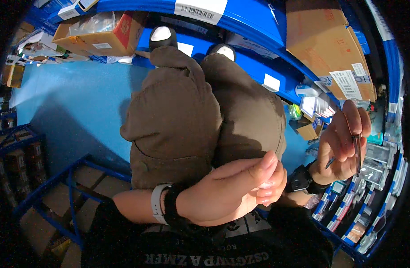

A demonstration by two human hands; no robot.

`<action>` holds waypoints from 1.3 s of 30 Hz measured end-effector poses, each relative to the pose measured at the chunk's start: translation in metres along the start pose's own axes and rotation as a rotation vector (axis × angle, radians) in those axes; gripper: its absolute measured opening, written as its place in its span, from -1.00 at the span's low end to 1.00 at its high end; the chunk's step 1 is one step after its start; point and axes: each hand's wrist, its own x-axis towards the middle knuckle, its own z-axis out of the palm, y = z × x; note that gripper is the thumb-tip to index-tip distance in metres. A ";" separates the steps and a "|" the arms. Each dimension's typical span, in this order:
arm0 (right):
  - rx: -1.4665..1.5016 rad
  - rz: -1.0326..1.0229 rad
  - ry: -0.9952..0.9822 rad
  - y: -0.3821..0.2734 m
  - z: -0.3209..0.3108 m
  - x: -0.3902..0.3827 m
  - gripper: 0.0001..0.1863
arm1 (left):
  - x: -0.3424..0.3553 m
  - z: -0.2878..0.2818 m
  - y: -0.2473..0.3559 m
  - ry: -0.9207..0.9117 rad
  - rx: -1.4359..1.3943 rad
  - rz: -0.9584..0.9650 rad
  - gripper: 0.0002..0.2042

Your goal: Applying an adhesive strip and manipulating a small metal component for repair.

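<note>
Clamping slim dark tool [358, 154] in right hand's [339, 145] grip, long axis roughly up-down; holding left hand [225, 192] left of tool, well apart, digits together; cannot tell contents.

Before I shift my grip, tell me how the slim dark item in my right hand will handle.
The slim dark item is probably light: it looks thin, and your right hand alone supports it. It seems stiff, since the protruding part looks straight. It might be slippery, judging by its glints.
</note>
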 end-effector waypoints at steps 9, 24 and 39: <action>0.021 0.016 -0.039 0.007 -0.004 -0.013 -0.65 | 0.000 -0.002 -0.003 -0.088 -0.108 0.077 -0.65; 0.031 0.042 0.016 0.012 0.000 -0.015 -0.66 | -0.003 -0.003 0.000 -0.005 -0.080 0.005 -0.81; 0.008 0.031 0.011 0.012 -0.001 -0.013 -0.67 | -0.003 -0.005 -0.001 -0.040 -0.161 0.003 -0.74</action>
